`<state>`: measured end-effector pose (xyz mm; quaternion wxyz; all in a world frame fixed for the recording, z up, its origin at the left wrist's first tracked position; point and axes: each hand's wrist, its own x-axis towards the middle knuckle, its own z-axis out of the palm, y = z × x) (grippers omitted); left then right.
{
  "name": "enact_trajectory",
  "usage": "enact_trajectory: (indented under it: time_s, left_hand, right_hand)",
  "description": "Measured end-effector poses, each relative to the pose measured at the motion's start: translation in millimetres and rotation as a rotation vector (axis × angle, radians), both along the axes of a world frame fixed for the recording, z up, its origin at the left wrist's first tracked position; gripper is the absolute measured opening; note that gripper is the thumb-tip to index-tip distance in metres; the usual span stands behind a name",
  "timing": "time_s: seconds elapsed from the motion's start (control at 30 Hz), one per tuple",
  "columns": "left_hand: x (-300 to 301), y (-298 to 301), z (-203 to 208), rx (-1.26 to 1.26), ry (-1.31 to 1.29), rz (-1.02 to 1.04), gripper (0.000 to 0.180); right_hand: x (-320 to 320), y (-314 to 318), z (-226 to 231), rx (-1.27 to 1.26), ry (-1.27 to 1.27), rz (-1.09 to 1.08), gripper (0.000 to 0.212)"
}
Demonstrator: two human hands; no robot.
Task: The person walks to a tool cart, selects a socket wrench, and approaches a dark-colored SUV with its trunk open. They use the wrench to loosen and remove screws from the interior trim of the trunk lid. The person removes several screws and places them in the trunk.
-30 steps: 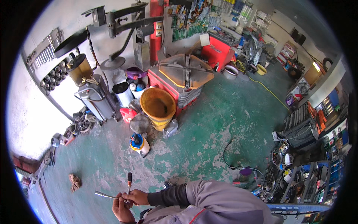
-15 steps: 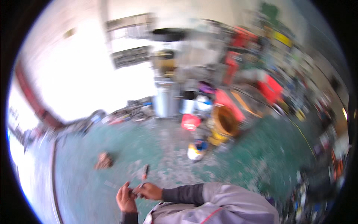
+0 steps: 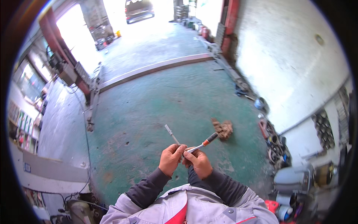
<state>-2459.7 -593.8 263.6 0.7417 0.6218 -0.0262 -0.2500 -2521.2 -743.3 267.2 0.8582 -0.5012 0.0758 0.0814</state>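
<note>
Both of my hands are held close together in front of my body, above the green floor. My left hand pinches a slim metal extension bar, which points up and to the left with a thicker end like a socket. In my right hand is a ratchet wrench with a black and orange handle, pointing up and to the right. Its head end meets the bar between my fingers, where the fingers hide whether the two are joined. Beyond the handle a crumpled brown rag lies on the floor.
A raised metal beam crosses the floor ahead, between red lift posts. Outside the doorway stands a vehicle. A cable runs along the floor at left. Grey containers and loose parts line the right wall.
The view has swung to the left, from the cluttered corner towards the open doorway. My hands now appear in the lower middle, still together, with the bar and ratchet showing clearly.
</note>
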Motion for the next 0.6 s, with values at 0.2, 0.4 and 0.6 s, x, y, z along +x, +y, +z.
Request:
enact_trajectory:
  time_s: [0.2, 0.4, 0.6]
  left_hand:
    - [158, 14, -10, -0.083, 0.164, 0.326, 0.032]
    - [293, 19, 26, -0.26, 0.191, 0.441, 0.03]
    - [450, 28, 9, -0.328, 0.237, 0.367, 0.035]
  right_hand:
    - [190, 3, -18, -0.04, -0.051, 0.272, 0.023]
    - [353, 2, -3, 0.234, 0.163, 0.476, 0.027]
    - [517, 5, -25, 0.327, 0.246, 0.547, 0.029]
